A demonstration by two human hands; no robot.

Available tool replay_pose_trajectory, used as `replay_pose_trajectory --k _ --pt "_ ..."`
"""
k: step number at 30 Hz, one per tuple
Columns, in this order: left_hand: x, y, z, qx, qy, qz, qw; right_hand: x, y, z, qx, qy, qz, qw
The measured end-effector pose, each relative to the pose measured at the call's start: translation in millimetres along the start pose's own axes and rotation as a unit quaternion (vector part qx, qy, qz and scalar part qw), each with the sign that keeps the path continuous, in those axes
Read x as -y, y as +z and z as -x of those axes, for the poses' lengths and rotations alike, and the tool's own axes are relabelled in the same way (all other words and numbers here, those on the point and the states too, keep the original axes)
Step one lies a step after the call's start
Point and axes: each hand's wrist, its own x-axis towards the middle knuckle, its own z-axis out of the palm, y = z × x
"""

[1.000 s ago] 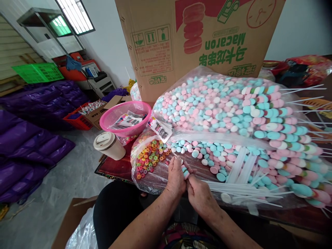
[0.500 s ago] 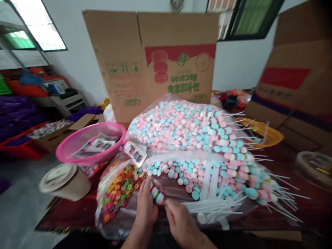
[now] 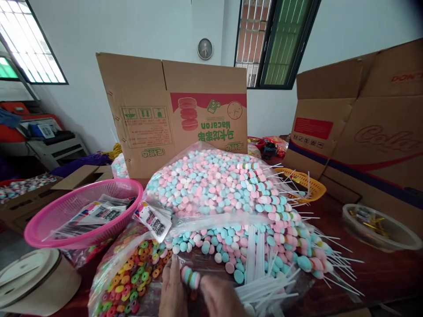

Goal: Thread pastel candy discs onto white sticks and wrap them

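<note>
A short candy skewer of pink, white, blue and green pieces spans the gap between my hands. At its left end my left hand is closed, its fingers pressed together; its thumb is hidden. My right hand, blurred, is closed at the other end, where the stick is covered by the fingers. Beside my left hand lie colorful candy rings in a clear plastic bag. Loose pastel candies spread just beyond my hands, and white sticks lie to the right of my right hand.
Finished candy skewers are stacked at right, sticks outward. A pink basket with labels and a lidded beige container stand left. Cardboard boxes rise behind. A yellow basket and clear bowl are at right.
The camera view has shifted, so the hands and table sit lower in the picture. My right hand has come in closer to the candy skewer's right end.
</note>
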Motion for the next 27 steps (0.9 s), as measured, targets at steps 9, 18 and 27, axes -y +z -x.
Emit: replay_pose_trajectory --k 9,18,27 --pt "-7.8 -73.9 -14.7 -0.008 0.175 -0.291 0.94 -70.5 -256.5 -145.8 -0.124 0.101 0.33 0.93" --pt "-4.7 -71.5 -13.1 0.031 0.22 -0.333 0.916 -55.2 -199.6 -117.4 -0.025 0.113 0.42 0.9" --pt "3.7 -70.2 -12.3 0.049 0.276 -0.42 0.863 -32.3 -105.2 -5.8 0.266 0.036 0.255 0.929"
